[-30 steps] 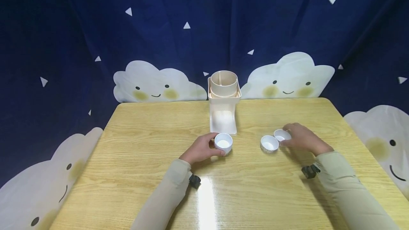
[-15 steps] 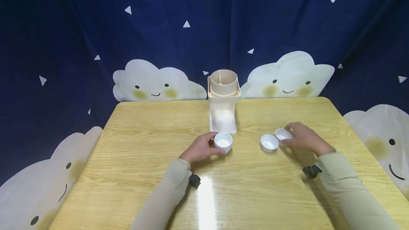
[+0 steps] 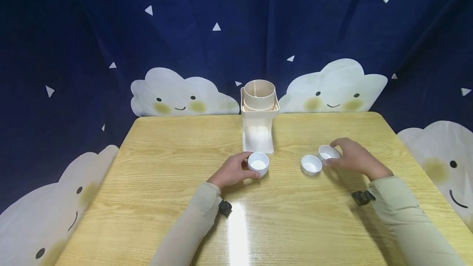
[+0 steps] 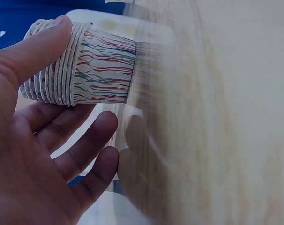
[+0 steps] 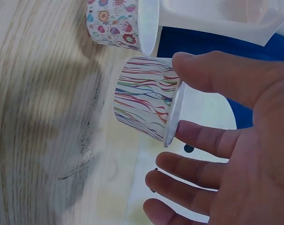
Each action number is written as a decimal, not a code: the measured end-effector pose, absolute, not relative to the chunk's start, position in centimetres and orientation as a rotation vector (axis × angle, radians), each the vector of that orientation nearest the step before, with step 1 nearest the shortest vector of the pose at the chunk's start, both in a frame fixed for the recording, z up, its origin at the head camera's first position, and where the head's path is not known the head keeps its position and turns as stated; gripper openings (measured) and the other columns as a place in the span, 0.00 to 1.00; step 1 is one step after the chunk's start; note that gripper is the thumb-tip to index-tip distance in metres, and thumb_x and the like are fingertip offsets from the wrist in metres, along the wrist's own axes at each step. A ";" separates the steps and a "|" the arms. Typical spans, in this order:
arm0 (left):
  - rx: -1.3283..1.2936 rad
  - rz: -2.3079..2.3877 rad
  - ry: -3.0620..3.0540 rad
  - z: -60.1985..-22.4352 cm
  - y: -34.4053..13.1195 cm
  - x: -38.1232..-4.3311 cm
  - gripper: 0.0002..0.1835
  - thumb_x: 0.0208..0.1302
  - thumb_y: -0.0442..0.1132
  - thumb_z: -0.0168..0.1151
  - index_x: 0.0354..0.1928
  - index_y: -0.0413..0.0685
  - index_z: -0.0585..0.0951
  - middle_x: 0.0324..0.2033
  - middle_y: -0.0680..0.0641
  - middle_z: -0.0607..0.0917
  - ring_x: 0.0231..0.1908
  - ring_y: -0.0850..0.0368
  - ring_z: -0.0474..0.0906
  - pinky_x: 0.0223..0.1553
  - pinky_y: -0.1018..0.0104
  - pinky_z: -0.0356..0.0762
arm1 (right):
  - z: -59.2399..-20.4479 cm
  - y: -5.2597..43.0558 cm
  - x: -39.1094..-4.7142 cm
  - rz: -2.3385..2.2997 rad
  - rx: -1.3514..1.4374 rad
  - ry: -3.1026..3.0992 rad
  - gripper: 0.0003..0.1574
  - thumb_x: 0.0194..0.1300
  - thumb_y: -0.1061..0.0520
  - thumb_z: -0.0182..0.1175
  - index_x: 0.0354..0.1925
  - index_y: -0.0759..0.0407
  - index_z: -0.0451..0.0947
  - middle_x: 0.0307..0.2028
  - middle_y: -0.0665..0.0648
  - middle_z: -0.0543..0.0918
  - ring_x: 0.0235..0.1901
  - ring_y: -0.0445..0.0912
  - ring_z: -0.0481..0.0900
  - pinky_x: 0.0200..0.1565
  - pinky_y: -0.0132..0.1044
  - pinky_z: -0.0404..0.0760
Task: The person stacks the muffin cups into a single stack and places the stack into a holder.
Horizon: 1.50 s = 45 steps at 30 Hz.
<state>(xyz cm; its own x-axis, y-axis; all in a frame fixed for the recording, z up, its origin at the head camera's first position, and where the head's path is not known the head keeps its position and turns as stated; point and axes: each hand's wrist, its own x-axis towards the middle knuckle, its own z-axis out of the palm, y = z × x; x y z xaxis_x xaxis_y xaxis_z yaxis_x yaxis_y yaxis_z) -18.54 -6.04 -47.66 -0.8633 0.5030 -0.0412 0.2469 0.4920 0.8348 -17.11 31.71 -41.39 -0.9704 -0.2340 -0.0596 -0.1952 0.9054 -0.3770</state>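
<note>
My left hand (image 3: pixel 233 170) holds a stack of nested paper baking cups (image 4: pixel 78 65), thumb on one side and fingers on the other. The outermost cup has wavy coloured lines on white, and several rims show layered together. My right hand (image 3: pixel 352 158) pinches one paper baking cup (image 5: pixel 146 98) with the same wavy lines, thumb and forefinger at its rim, other fingers spread. Close beside it stands another paper baking cup (image 3: pixel 311 164), printed with flowers and small fruits in the right wrist view. All mouths face up in the head view, white inside.
A cream-coloured stand with a round cylinder (image 3: pixel 260 95) on top stands at the back middle of the wooden table (image 3: pixel 177 143), its base just beyond the left hand's stack. A dark blue curtain (image 3: pixel 236 19) with white clouds hangs behind the table.
The right hand and its cup have shifted slightly right and away, widening the offset from the flowered cup. The left hand stays in place with its stack.
</note>
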 end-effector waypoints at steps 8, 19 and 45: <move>0.635 1.296 2.464 -47.7 -6.0 -18.5 0.30 0.52 0.48 0.77 0.59 0.59 0.78 0.40 0.56 0.82 0.38 0.59 0.76 0.45 0.64 0.74 | -40.7 31.4 -16.8 -0.561 -0.344 2.994 0.41 0.56 0.46 0.71 0.54 0.77 0.73 0.52 0.78 0.77 0.54 0.71 0.73 0.55 0.62 0.72; 0.637 1.293 2.464 -47.7 -6.1 -18.7 0.32 0.51 0.48 0.78 0.60 0.59 0.78 0.42 0.56 0.83 0.39 0.60 0.77 0.45 0.64 0.75 | -39.8 31.6 -16.5 -0.558 -0.310 2.998 0.39 0.58 0.49 0.70 0.56 0.77 0.71 0.54 0.79 0.75 0.56 0.72 0.71 0.57 0.64 0.70; 0.642 1.341 2.443 -47.2 -6.0 -18.2 0.33 0.51 0.44 0.78 0.60 0.54 0.77 0.46 0.52 0.83 0.39 0.59 0.77 0.45 0.65 0.75 | -36.0 27.2 -14.8 -0.539 -0.515 3.103 0.36 0.58 0.53 0.71 0.58 0.71 0.72 0.59 0.74 0.74 0.60 0.69 0.70 0.60 0.64 0.68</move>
